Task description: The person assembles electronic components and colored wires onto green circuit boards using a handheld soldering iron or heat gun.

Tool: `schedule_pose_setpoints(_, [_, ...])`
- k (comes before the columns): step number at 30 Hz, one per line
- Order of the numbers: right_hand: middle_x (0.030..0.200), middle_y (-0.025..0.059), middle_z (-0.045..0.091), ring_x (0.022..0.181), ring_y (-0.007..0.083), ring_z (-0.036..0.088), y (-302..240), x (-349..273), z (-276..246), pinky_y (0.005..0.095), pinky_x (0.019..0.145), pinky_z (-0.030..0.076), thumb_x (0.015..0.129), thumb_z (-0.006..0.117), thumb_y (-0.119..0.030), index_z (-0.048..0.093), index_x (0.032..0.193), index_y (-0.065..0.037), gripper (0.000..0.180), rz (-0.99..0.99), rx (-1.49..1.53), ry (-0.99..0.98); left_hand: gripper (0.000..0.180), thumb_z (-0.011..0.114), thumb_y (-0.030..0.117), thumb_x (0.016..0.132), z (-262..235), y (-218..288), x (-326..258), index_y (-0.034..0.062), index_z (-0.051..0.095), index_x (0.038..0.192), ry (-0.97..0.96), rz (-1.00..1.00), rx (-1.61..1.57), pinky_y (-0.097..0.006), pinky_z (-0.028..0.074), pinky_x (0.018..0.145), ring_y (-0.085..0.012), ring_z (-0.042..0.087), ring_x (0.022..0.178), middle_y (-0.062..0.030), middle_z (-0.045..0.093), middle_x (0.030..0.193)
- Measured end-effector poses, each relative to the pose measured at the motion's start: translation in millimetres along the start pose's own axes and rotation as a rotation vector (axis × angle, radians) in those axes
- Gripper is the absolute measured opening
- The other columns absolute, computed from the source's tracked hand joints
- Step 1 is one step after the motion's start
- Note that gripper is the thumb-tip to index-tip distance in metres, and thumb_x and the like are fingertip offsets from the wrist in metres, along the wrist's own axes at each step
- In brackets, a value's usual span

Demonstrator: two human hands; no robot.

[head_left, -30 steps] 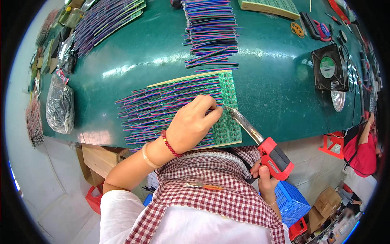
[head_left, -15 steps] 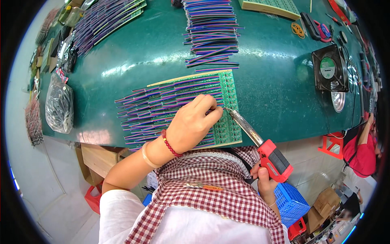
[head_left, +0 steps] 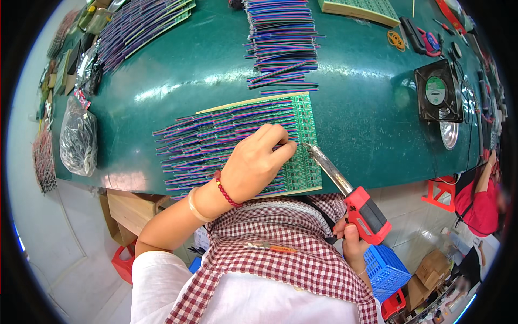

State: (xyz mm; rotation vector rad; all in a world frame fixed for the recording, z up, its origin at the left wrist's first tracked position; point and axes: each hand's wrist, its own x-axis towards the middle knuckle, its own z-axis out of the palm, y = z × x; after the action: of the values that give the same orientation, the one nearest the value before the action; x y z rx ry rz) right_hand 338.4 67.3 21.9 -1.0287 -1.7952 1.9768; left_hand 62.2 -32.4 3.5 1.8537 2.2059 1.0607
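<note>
One long green table (head_left: 367, 119), its glossy top streaked with reflections, fills the room's middle. At far left, beyond a pale wall (head_left: 32, 232), a clear bag (head_left: 79, 140) of dark cables lies near the table's edge. The left hand (head_left: 259, 154) rests over a green circuit panel (head_left: 302, 175) at the near edge, thumb and fingers curled together; whether they pinch a wire is hidden. Wires (head_left: 210, 137) cover the panel's left; more are stacked (head_left: 281, 38) behind. The right hand (head_left: 353, 245) is closed around a red-handled soldering iron (head_left: 367, 213), tip at the panel. Rightward: a blue crate (head_left: 387, 272), black fan (head_left: 438, 90), red stool (head_left: 441, 193) and a person in red (head_left: 481, 208).
</note>
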Motion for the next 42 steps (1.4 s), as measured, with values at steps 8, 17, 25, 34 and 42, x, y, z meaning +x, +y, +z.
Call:
schedule_pose_setpoints(8, [0.074, 0.0053, 0.058, 0.067, 0.0133, 0.053, -0.9, -0.3, 1.7, 0.0276, 0.06, 0.044, 0.094, 0.06, -0.017, 0.059, 0.088, 0.0, 0.019, 0.027, 0.028, 0.01, 0.024, 0.068, -0.005, 0.069, 0.8, -0.1, -0.2, 0.0021, 0.066, 0.092, 0.003, -0.019, -0.001, -0.033, 0.051, 0.061, -0.024, 0.06, 0.076, -0.0093, 0.057, 0.086])
schedule_pose_setpoints(17, [0.074, 0.0056, 0.058, 0.066, 0.0134, 0.054, -8.2, -3.2, 2.4, 0.0277, 0.06, 0.044, 0.094, 0.061, -0.021, 0.059, 0.089, 0.001, 0.022, -0.011, 0.041, 0.057, 0.025, 0.068, -0.005, 0.068, 0.6, -0.6, -0.1, 0.0023, 0.066, 0.091, 0.013, -0.006, -0.001, -0.033, 0.05, 0.061, -0.0237, 0.06, 0.075, -0.009, 0.057, 0.086])
schedule_pose_setpoints(25, [0.075, 0.0055, 0.058, 0.066, 0.013, 0.054, -4.6, -3.3, 1.5, 0.0275, 0.06, 0.044, 0.093, 0.06, -0.016, 0.059, 0.088, 0.001, 0.017, 0.017, 0.036, 0.036, 0.025, 0.067, -0.005, 0.067, 0.6, -0.4, 0.6, 0.0023, 0.066, 0.091, 0.012, -0.001, 0.0, -0.033, 0.05, 0.061, -0.0238, 0.059, 0.075, -0.0089, 0.057, 0.086])
schedule_pose_setpoints(34, [0.075, 0.0063, 0.059, 0.066, 0.0135, 0.054, -8.3, -3.7, 3.7, 0.0282, 0.06, 0.045, 0.093, 0.06, -0.017, 0.06, 0.089, 0.001, 0.019, -0.009, 0.043, 0.068, 0.026, 0.067, -0.005, 0.067, -0.1, -1.9, -0.1, 0.0024, 0.066, 0.092, 0.014, 0.004, -0.008, -0.033, 0.05, 0.062, -0.0239, 0.059, 0.075, -0.0087, 0.057, 0.086])
schedule_pose_setpoints(42, [0.073, 0.007, 0.059, 0.065, 0.0136, 0.054, -3.3, -4.2, 0.6, 0.0282, 0.059, 0.044, 0.093, 0.061, -0.022, 0.059, 0.089, 0.002, 0.024, -0.022, 0.011, 0.033, 0.026, 0.067, -0.005, 0.066, -0.1, 0.1, -0.1, 0.0023, 0.066, 0.091, 0.008, -0.007, 0.005, -0.033, 0.05, 0.061, -0.0241, 0.059, 0.075, -0.0087, 0.057, 0.086])
